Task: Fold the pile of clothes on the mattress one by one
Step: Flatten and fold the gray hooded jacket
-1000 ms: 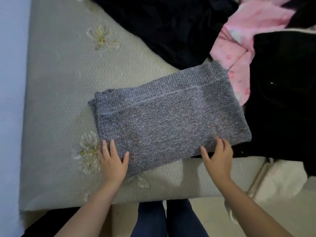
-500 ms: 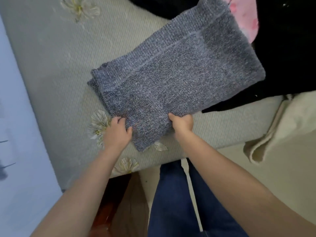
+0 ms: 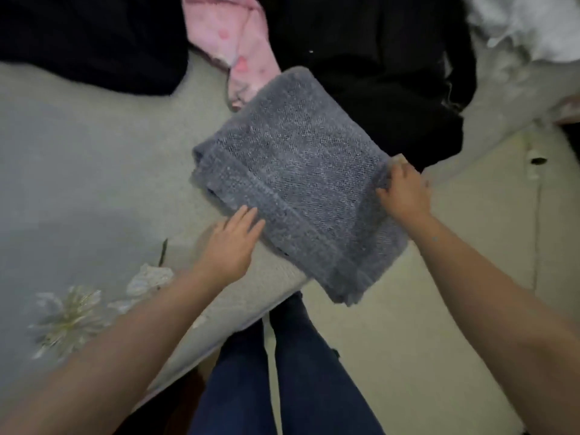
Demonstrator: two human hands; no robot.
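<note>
Care matters: my right hand (image 3: 403,189) pinches the grey knit (image 3: 295,183) at three o'clock, my left hand (image 3: 230,243) flat, fingers straight, steadying its seven o'clock edge.

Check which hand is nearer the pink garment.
Left, judging by the head view. The left hand lies flat at the grey knit's near-left edge, below the pink garment; the right hand pinches the knit's right edge, farther off.

Right hand (image 3: 403,191) grips folded grey knit (image 3: 298,180); left hand (image 3: 230,243) touches it
</note>
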